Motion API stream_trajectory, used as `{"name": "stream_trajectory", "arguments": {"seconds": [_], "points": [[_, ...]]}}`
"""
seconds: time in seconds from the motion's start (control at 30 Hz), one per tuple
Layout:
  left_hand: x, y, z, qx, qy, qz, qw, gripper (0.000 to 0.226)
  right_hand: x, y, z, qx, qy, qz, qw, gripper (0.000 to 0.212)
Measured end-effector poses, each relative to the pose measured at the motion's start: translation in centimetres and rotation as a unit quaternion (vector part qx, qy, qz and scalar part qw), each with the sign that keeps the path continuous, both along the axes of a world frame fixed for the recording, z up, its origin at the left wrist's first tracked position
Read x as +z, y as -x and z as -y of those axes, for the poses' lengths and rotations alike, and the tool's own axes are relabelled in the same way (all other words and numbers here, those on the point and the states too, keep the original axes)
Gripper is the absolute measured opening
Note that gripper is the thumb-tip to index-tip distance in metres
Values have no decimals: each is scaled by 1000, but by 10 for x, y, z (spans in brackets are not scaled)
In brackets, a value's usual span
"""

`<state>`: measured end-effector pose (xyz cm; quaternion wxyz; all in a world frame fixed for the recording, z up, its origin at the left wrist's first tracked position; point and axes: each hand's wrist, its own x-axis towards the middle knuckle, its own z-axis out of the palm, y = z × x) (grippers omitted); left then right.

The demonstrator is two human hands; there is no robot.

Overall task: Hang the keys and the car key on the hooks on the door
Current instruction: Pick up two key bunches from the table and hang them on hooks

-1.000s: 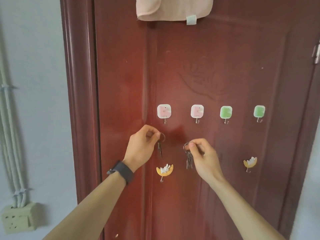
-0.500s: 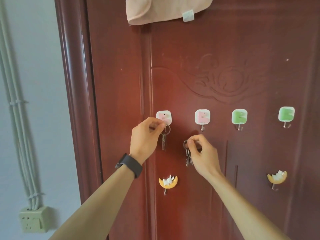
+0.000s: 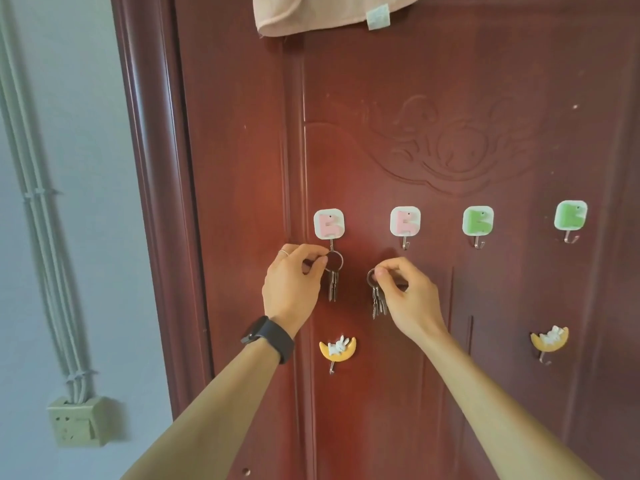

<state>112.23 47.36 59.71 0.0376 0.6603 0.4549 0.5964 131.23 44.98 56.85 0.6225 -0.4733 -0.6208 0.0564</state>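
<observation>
On the dark red door a row of square hooks runs across: two pink and two green. My left hand pinches the ring of a small key bunch, and the ring hangs on the wire of the leftmost pink hook. My right hand pinches the ring of a second key bunch, held below and left of the second pink hook, apart from it. No car key is visible.
Two green hooks hang bare at the right. Two yellow moon hooks sit lower down. A pink cloth hangs at the door's top. Wall cables and a socket are at the left.
My left hand rose and its key ring went onto the leftmost pink hook. My right hand rose a little with its bunch towards the second pink hook.
</observation>
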Motion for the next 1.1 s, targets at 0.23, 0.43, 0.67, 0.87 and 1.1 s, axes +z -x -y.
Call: {"name": "stream_trajectory", "arguments": {"seconds": [0.23, 0.43, 0.67, 0.87, 1.1], "points": [[-3, 11, -5, 103, -159, -156, 969, 51, -2, -20, 18, -23, -21, -18, 999, 11], [-12, 16, -35, 140, -143, -252, 947, 64, 17, -37, 22, -50, -53, -75, 995, 12], [-20, 18, -53, 161, -146, -262, 940, 62, 36, -39, 6, -59, -62, -95, 992, 12], [-19, 17, -51, 162, -146, -264, 940, 61, 36, -40, -4, -75, -27, -83, 993, 8], [-19, 18, -54, 170, -147, -271, 936, 61, 20, -38, -10, -102, -54, -15, 993, 13]]}}
